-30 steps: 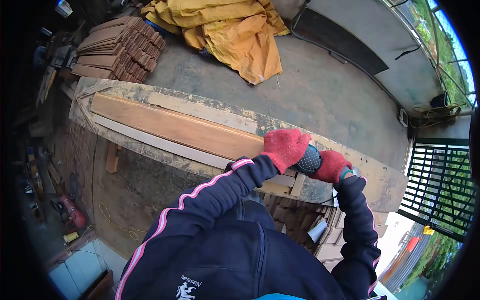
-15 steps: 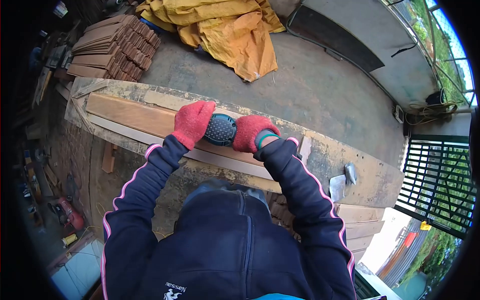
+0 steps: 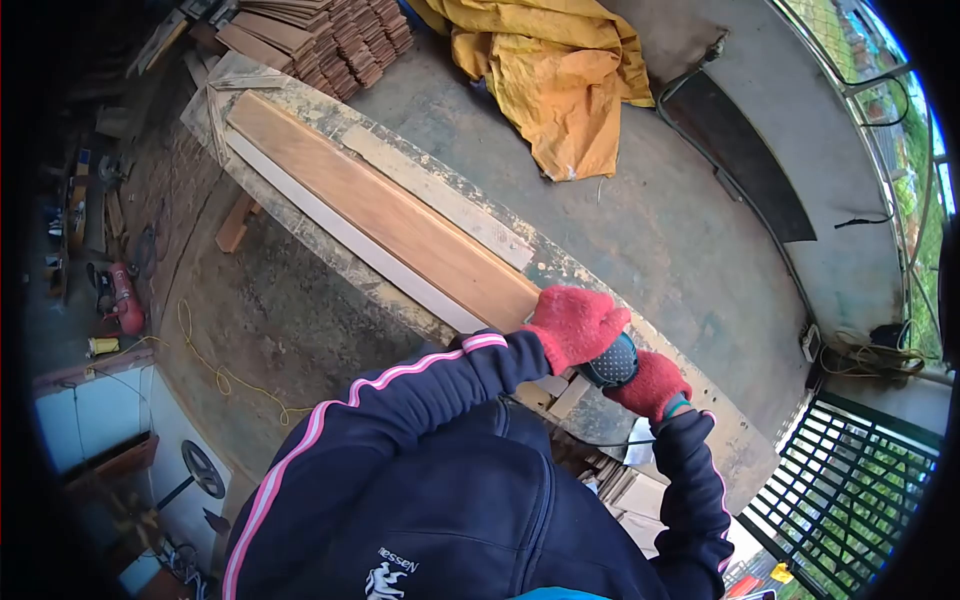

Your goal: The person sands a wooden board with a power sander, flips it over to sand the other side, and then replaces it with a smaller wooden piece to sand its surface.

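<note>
A long reddish-brown wooden board (image 3: 390, 215) lies on a worn workbench (image 3: 720, 410), with pale strips along its sides. At the board's right end is a dark, dotted sanding tool (image 3: 612, 360). My left hand (image 3: 577, 325), in a red glove, is wrapped round the tool's left side. On its right side, my right hand (image 3: 650, 385), also red-gloved, has its fingers closed round it. The underside of the tool is hidden.
Stacked wooden pieces (image 3: 340, 40) and a yellow tarp (image 3: 560, 90) lie on the floor beyond the bench. A yellow cord (image 3: 220, 375) runs over the floor at the left. A green metal grille (image 3: 850, 480) stands at the right.
Both hands and the tool have moved right along the board to its right end, uncovering more of its surface. The camera view has turned, so the bench slants more steeply.
</note>
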`<state>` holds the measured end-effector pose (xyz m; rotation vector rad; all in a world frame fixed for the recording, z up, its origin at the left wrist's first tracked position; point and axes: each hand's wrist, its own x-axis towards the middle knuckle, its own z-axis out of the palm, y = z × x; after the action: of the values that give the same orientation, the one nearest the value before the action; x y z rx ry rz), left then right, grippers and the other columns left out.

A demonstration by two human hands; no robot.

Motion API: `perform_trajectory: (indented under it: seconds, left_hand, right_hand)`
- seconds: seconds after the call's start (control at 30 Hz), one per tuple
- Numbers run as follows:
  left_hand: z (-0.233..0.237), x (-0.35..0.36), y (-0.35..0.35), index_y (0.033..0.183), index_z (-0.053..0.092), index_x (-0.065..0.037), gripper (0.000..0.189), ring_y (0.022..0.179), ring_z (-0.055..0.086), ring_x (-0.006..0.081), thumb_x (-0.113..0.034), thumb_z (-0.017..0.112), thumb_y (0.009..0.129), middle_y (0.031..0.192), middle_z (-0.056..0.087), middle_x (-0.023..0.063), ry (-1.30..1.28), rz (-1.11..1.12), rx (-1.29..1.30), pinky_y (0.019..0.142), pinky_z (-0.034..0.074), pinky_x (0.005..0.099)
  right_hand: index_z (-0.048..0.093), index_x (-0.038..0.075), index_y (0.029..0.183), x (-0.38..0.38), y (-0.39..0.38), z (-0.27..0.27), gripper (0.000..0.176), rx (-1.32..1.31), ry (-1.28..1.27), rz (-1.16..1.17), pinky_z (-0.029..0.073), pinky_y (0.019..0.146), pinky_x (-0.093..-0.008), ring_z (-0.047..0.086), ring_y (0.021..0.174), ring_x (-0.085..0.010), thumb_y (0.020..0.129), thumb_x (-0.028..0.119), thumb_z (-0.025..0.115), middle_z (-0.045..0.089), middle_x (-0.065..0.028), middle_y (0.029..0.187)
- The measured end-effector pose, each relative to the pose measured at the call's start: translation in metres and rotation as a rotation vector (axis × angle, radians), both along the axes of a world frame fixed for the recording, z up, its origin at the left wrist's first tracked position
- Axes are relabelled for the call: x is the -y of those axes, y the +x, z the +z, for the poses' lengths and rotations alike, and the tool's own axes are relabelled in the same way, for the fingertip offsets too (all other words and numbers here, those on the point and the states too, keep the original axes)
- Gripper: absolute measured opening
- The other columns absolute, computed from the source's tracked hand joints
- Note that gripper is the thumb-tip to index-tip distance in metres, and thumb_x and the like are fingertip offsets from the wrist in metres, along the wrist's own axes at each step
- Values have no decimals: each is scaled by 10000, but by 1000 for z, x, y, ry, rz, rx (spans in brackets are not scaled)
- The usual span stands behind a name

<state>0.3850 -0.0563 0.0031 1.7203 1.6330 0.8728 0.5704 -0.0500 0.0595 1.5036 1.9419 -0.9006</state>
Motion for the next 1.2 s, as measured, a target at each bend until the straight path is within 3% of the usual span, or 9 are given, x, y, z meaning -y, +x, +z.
perform_trajectory:
  seconds: [0.23,0.3,0.5,0.63,0.7,0.8,0.9,1.0,1.2]
  left_hand:
    - [-1,12,8,785,689,-133,310,749,662,350,-400,586,904,762,691,132,58,102,-190,686,472,507]
    - [3,7,-24,814,682,-151,273,775,645,353,-390,586,904,796,685,122,-16,157,-237,705,460,510]
    - [2,-17,-172,887,700,-158,288,874,668,380,-423,589,909,905,716,111,-103,765,-383,763,493,533]
    - [6,-38,-288,984,714,-121,347,1034,640,385,-417,543,925,1035,710,144,-131,680,-373,879,500,512]
    - [2,-38,-331,1043,723,-119,373,1080,626,376,-422,535,933,1080,703,145,-3,581,-468,906,498,492]
    - [-22,-41,-367,1073,722,-114,385,1097,619,373,-419,526,942,1119,699,134,52,475,-854,935,491,475]
    - [4,-15,-322,1080,719,-121,376,1094,622,369,-412,521,948,1139,695,134,-40,573,-541,941,491,472]
    - [10,3,-258,918,742,-98,435,948,658,396,-486,545,924,953,716,161,-74,741,-222,857,511,489]
    - [6,34,-103,779,677,-152,243,751,647,317,-369,630,878,727,681,84,237,485,-373,723,444,480]
  right_hand:
    - [723,114,1074,-2,4,-9,568,9,-30,81,554,844,-466,691,971,-386,700,538,776,738,-170,995]
    - [720,111,1078,-13,-40,-15,559,-89,8,111,549,844,-468,688,976,-391,711,530,771,736,-174,996]
    - [734,52,1015,-62,-221,-3,509,-165,17,322,547,836,-454,694,954,-394,734,477,731,735,-194,980]
    - [724,-7,775,-80,-318,-31,500,-346,51,377,546,634,-387,706,635,-269,749,490,768,698,-129,690]
    - [754,29,906,-82,-358,-14,490,-239,-7,406,556,786,-410,738,874,-293,728,483,708,747,-163,866]
    - [762,42,897,-81,-379,-16,462,-219,-23,442,559,787,-407,736,879,-291,724,468,712,748,-171,885]
    - [764,47,921,-70,-352,-18,453,-219,20,512,560,791,-410,734,891,-296,715,447,713,748,-176,898]
    - [745,-3,957,-57,-290,-29,525,-233,-48,396,552,782,-428,719,900,-373,686,447,746,735,-216,914]
    - [721,111,1112,-27,-137,-16,559,-182,-8,375,545,858,-453,680,1019,-393,748,533,754,730,-189,1047]
